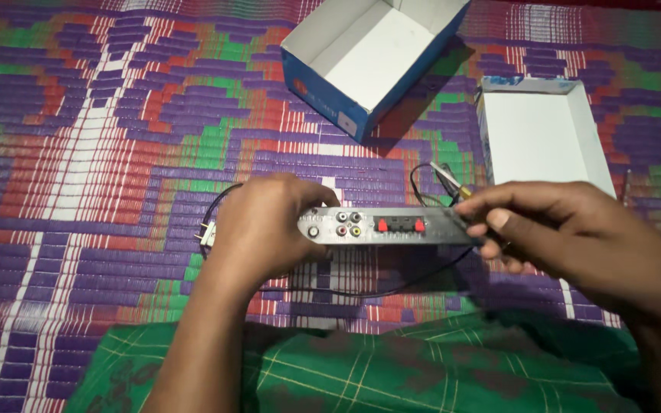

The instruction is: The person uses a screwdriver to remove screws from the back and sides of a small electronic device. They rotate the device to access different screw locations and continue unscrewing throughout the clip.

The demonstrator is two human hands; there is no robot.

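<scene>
— Fingers first: what do we see them doing in the head view?

— We see the left hand [265, 226] curled closed around the left end of a small grey amplifier [388, 226], fingers wrapped over its top edge and thumb side hidden behind it. The right hand [552, 229] comes in from the right, thumb and forefinger pinched together at the amplifier's right end; whether they grip the casing itself or a thin cable there, we cannot tell.

— Where does the amplifier sit?

— We find it held level between both hands, just above a woven mat [78, 153] patterned in purple, red, green and white. Its back panel faces us, with a row of round sockets [344, 227] in white, red and yellow, and beside them a black strip with red clips [399, 225].

— Any wires?

— We see a black cord [219, 200] looping out behind the left hand, ending in a pale plug [207, 232] lying on the mat just left of that hand. Another thin black cable [422, 172] arcs up behind the amplifier's right end, and a wire [392, 291] sags below the amplifier toward our lap.

— What else lies around?

— We see an open blue and white box [361, 53] tipped on the mat beyond the hands, and near it, to the right, a shallow white box lid [541, 138] lying flat. Along the bottom edge, green checked cloth [392, 367] covers the person's lap.
</scene>
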